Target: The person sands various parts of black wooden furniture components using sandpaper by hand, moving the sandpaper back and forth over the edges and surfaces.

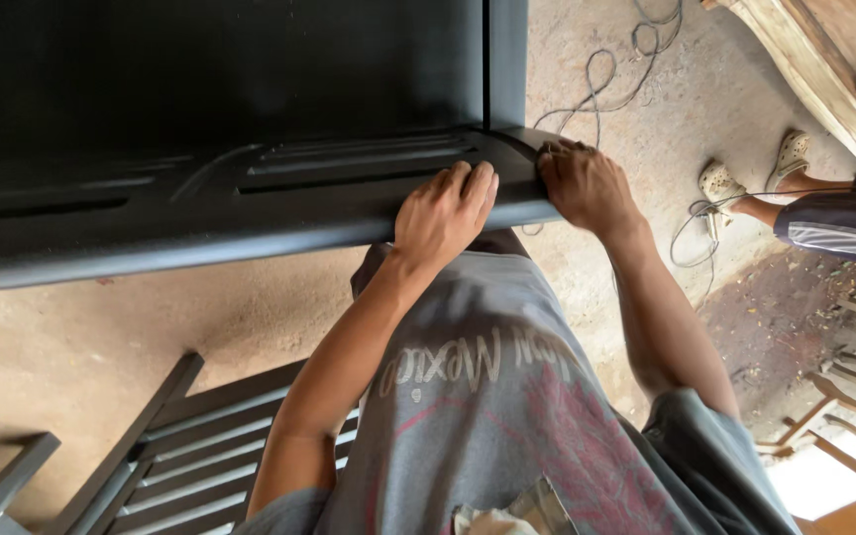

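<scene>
Both hands on black panel edge

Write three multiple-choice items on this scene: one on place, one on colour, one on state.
1. Where do both hands rest?
A. on the panel's lower rail
B. on the floor
C. on the cable

2. What colour is the panel?
A. white
B. black
C. red

3. How does the cable lie?
A. in loose loops
B. coiled on a reel
C. hung on a wall

Answers: 1 A, left hand and right hand press the rail of the panel. 2 B, it is black all over. 3 A, the cable sprawls in loops on the floor.
</scene>
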